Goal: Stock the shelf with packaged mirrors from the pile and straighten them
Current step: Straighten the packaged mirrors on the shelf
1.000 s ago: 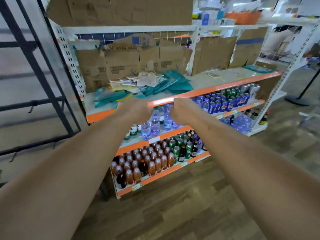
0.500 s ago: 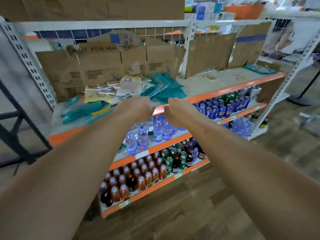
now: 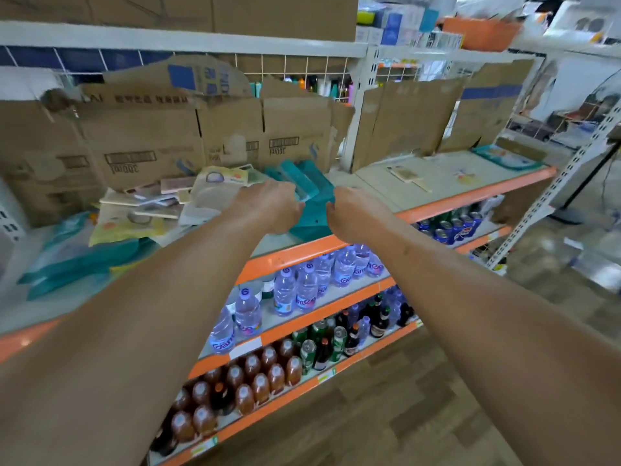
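My left hand (image 3: pixel 268 206) and right hand (image 3: pixel 356 213) are over the teal packets (image 3: pixel 312 218), mirror pile (image 3: pixel 151 203) at ten o'clock. Fingers (image 3: pixel 332 211) curl under; gripping or not, I can't tell.

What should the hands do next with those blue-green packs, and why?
Probably close both hands on the teal pack between them and square it up. The left hand and right hand sit either side of it with fingers curled, and it lies crooked, fanned out with others like it, at the front edge of the shelf. Whether the fingers touch it yet is unclear.
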